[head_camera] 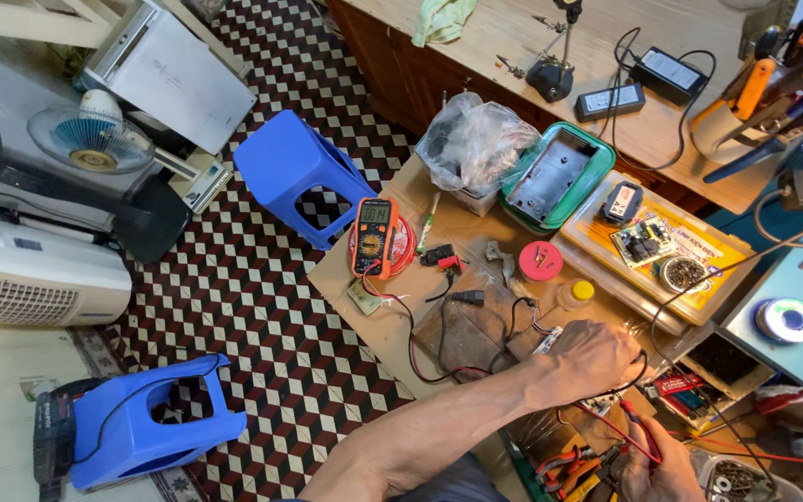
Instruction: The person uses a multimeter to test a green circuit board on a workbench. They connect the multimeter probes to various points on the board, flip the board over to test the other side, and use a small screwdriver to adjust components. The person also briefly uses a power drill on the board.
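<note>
— Where were the hands?

— Both low, right of centre frame. The left hand [597, 358] reached across the small brown work board [378, 321], fingers curled down over black and red wires [429, 358] and a small pale part; whether they pinched it I could not tell. The right hand [657, 469] sat at the bottom edge, fingers pressed together around a thin red probe [638, 437], tip angled up toward the left hand.

— And the meter?

— An orange multimeter [375, 234] lay at centre frame near the board's left edge, well apart from both hands, its red lead trailing toward them. A red round lid [540, 261] and a small yellow-capped pot [581, 292] lay between meter and hands.

— Edges?

— The board's left edge overhung the checkered floor [262, 307]. Its upper right butted against a green tray [558, 177] and a long clear tray holding a circuit board [640, 244]. A crumpled plastic bag [476, 139] crowded the upper corner.

— Room to move?

— Tight on the right: pliers [569, 465], a solder spool [785, 320], boxes of parts. Bare board showed only between the meter and the left wrist. On the floor, one blue stool [295, 177] stood just left of the board, another [155, 418] lay tipped at lower left; fans [90, 139] and appliance casings filled the upper left, leaving a strip of open tile between.
</note>
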